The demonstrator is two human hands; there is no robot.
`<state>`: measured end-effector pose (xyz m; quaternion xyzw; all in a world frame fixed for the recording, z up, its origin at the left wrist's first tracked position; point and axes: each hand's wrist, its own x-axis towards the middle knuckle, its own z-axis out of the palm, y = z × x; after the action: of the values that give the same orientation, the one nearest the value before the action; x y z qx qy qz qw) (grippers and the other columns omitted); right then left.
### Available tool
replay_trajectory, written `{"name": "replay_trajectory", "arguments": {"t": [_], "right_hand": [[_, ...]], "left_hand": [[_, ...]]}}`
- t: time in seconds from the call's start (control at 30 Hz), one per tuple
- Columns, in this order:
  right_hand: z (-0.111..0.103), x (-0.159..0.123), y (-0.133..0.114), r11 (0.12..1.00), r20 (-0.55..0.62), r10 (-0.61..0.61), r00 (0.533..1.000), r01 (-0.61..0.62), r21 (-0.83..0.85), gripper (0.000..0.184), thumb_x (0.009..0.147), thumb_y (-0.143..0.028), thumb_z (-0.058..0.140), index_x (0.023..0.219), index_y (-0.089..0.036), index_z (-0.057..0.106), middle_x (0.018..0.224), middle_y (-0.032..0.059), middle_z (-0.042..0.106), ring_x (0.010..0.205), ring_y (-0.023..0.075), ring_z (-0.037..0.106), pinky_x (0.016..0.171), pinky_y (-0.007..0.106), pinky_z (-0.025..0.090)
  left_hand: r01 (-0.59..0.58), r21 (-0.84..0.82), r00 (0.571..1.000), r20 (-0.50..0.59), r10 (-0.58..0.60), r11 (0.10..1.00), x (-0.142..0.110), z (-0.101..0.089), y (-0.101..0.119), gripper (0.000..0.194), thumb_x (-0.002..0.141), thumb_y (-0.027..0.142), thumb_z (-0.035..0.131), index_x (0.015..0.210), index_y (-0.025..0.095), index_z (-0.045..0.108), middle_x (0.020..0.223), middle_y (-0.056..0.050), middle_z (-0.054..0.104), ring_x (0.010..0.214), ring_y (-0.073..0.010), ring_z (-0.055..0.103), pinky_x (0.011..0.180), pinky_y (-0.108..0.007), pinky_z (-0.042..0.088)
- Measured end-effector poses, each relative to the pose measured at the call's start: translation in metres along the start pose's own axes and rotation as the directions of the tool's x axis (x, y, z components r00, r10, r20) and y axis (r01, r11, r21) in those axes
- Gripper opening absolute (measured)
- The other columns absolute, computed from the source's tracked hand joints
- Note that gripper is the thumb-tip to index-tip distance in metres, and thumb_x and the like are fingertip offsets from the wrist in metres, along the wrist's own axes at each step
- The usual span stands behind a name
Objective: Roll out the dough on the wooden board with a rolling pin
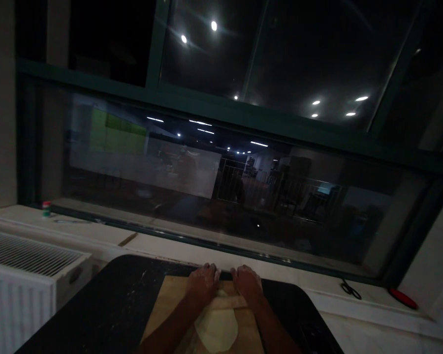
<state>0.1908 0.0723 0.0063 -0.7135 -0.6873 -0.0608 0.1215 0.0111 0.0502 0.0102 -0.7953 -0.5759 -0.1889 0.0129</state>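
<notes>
A flat, pale sheet of dough (218,330) lies on a wooden board (165,300), its far part running up between my hands. Across the dough rests a light wooden rolling pin (228,302). My left hand (204,281) is over the pin's left end, fingers curled at the board's far edge. On the right end, my right hand (246,281) bends over in the same way. Both look dusted with flour. My hands and wrists cover the ends of the pin, and the dim picture blurs the fingers.
The board lies on a dark table (110,300) against a white windowsill (170,248). On the sill are a small red-and-green container (46,209), black scissors (350,290) and a red object (402,298). A radiator (25,275) stands left, a dark window (192,172) ahead.
</notes>
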Motion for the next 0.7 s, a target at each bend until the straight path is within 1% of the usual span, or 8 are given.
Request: {"name": "replay_trajectory", "arguments": {"t": [0.07, 0.13, 0.2, 0.3, 0.4, 0.47, 0.57, 0.7], "right_hand": [[0.002, 0.006, -0.001, 1.000, 0.005, 0.028, 1.000, -0.028, 0.007, 0.055, 0.105, -0.043, 0.027, 0.104, -0.014, 0.074, 0.106, 0.0168, 0.075, 0.104, 0.0260, 0.071, 0.089, 0.037, 0.052], [0.003, 0.008, 0.000, 0.999, 0.012, 0.051, 0.999, -0.051, 0.017, 0.058, 0.106, -0.043, 0.023, 0.106, -0.015, 0.073, 0.107, 0.0157, 0.075, 0.104, 0.0248, 0.070, 0.090, 0.037, 0.052], [0.003, 0.008, 0.002, 0.998, 0.030, 0.065, 0.997, -0.065, 0.019, 0.052, 0.107, -0.041, 0.027, 0.107, -0.015, 0.073, 0.109, 0.0138, 0.075, 0.105, 0.0233, 0.070, 0.090, 0.037, 0.052], [0.002, 0.004, 0.003, 0.998, 0.053, 0.067, 0.996, -0.068, 0.010, 0.038, 0.106, -0.038, 0.039, 0.108, -0.016, 0.070, 0.113, 0.0096, 0.073, 0.106, 0.0205, 0.068, 0.092, 0.039, 0.052], [0.000, -0.005, 0.004, 0.998, 0.059, 0.062, 0.996, -0.061, -0.009, 0.032, 0.105, -0.032, 0.041, 0.112, -0.016, 0.068, 0.118, 0.0087, 0.070, 0.111, 0.0198, 0.065, 0.094, 0.038, 0.051], [-0.001, -0.012, 0.004, 0.997, 0.057, 0.069, 0.996, -0.067, -0.029, 0.033, 0.103, -0.029, 0.039, 0.116, -0.015, 0.067, 0.122, 0.0118, 0.068, 0.114, 0.0227, 0.064, 0.094, 0.038, 0.051], [-0.002, -0.026, 0.005, 0.996, 0.051, 0.076, 0.996, -0.073, -0.057, 0.037, 0.101, -0.029, 0.039, 0.122, -0.016, 0.066, 0.128, 0.0161, 0.066, 0.118, 0.0278, 0.062, 0.094, 0.041, 0.051], [-0.005, -0.046, 0.007, 0.997, 0.063, 0.038, 0.997, -0.034, -0.075, 0.036, 0.098, -0.028, 0.042, 0.122, -0.026, 0.069, 0.137, 0.0108, 0.064, 0.124, 0.0279, 0.059, 0.097, 0.044, 0.049]], "left_hand": [[0.011, 0.006, 1.000, 0.013, -0.011, 1.000, 0.006, 0.003, -0.003, 0.036, 0.107, 0.033, 0.033, 0.108, 0.019, 0.066, 0.104, -0.010, 0.072, 0.094, -0.0236, 0.071, 0.081, -0.036, 0.055], [0.010, 0.014, 1.000, 0.028, -0.010, 1.000, 0.010, 0.005, -0.005, 0.035, 0.107, 0.032, 0.035, 0.107, 0.019, 0.067, 0.105, -0.011, 0.072, 0.096, -0.0240, 0.071, 0.083, -0.036, 0.054], [0.010, 0.024, 0.999, 0.037, -0.011, 1.000, 0.012, 0.006, -0.006, 0.035, 0.106, 0.030, 0.035, 0.107, 0.018, 0.068, 0.106, -0.012, 0.072, 0.097, -0.0245, 0.070, 0.084, -0.037, 0.054], [0.016, 0.035, 1.000, 0.026, -0.017, 0.999, 0.009, 0.006, -0.005, 0.037, 0.106, 0.029, 0.033, 0.107, 0.019, 0.069, 0.108, -0.012, 0.071, 0.102, -0.0256, 0.067, 0.088, -0.039, 0.052], [0.053, 0.040, 0.999, -0.011, -0.053, 0.998, 0.001, 0.008, -0.004, 0.038, 0.105, 0.033, 0.034, 0.111, 0.020, 0.070, 0.115, -0.014, 0.068, 0.110, -0.0310, 0.063, 0.091, -0.048, 0.050], [0.084, 0.040, 0.996, -0.031, -0.083, 0.996, -0.004, 0.010, -0.002, 0.037, 0.104, 0.035, 0.037, 0.116, 0.019, 0.069, 0.120, -0.016, 0.067, 0.112, -0.0345, 0.061, 0.092, -0.056, 0.048], [0.103, 0.036, 0.993, -0.060, -0.100, 0.994, -0.011, 0.016, 0.000, 0.038, 0.102, 0.032, 0.040, 0.124, 0.018, 0.067, 0.128, -0.019, 0.065, 0.119, -0.0371, 0.058, 0.099, -0.066, 0.041], [0.072, 0.027, 0.993, -0.090, -0.070, 0.997, -0.022, 0.023, 0.004, 0.042, 0.101, 0.031, 0.042, 0.134, 0.018, 0.064, 0.140, -0.020, 0.060, 0.133, -0.0401, 0.050, 0.109, -0.073, 0.030]]}}
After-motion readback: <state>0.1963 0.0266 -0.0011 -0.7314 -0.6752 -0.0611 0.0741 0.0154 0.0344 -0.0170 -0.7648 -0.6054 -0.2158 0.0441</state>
